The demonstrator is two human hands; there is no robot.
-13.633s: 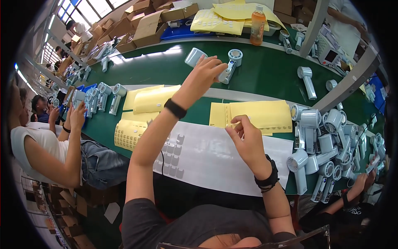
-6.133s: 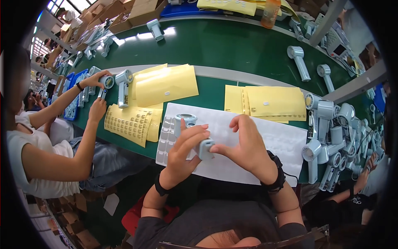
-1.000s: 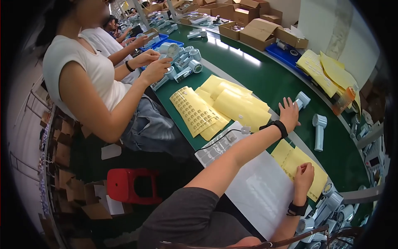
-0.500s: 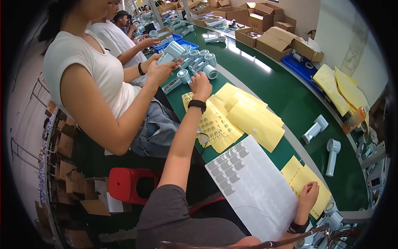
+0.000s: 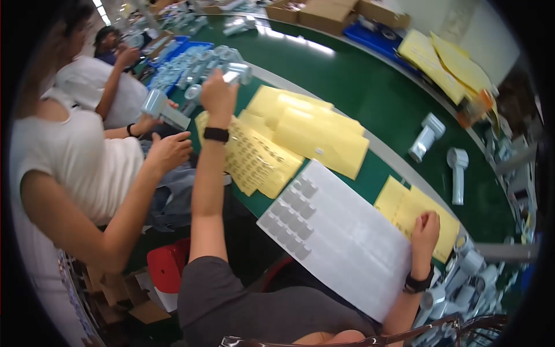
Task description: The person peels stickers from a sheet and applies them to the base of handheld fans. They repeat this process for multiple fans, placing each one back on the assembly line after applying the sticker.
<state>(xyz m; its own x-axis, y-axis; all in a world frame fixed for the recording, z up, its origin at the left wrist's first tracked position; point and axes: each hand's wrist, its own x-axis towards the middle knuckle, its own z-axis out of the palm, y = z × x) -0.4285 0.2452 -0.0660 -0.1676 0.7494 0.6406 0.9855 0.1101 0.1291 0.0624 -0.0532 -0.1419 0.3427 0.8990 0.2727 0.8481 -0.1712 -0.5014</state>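
Observation:
My left hand (image 5: 219, 97) reaches to the far left, fingers curled around the handle of a light-blue handheld fan (image 5: 242, 72) at the edge of a pile; the fingertips are partly hidden. My right hand (image 5: 425, 230) is closed, thumb against fingers, over a small yellow sheet (image 5: 442, 234). Whatever is in that pinch, if anything, is too small to tell. Between my arms, a white backing sheet (image 5: 352, 243) slants over the table's near edge, its right side by my right wrist. Grey labels (image 5: 293, 215) sit in rows at its left end.
Larger yellow sheets (image 5: 321, 139) lie beyond the white sheet. Two fans (image 5: 426, 137) rest on the green table, and more (image 5: 462, 277) are heaped at lower right. At left, a co-worker in white holds a fan (image 5: 155, 103). A red stool (image 5: 166, 269) stands below.
The view has swung, so the table things sit further left and higher. My left hand has moved in among the fans. The co-worker has lowered their fan, one hand now off it.

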